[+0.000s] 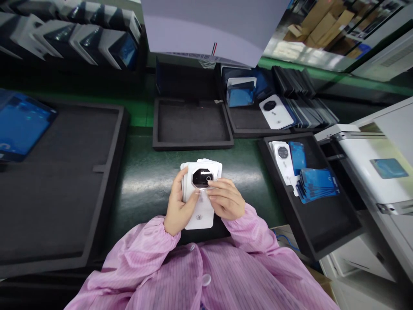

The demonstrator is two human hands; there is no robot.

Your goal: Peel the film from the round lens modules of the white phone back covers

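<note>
A small stack of white phone back covers is in front of my body, fanned slightly at the top. My left hand grips the stack along its left side, the thumb lying on the top cover. This cover has a black octagonal camera window and a small round mark lower down. My right hand is at the stack's right side, fingers bent together and fingertips at the lower right of the window. A shiny clear edge shows just under the window between both hands. What the right fingertips pinch is too small to tell.
A black tray lies ahead on the green table. Another tray at right holds white covers and blue-filmed panels. A large tray with blue panels is at left. Racked covers stand behind; a grey-white panel overhangs.
</note>
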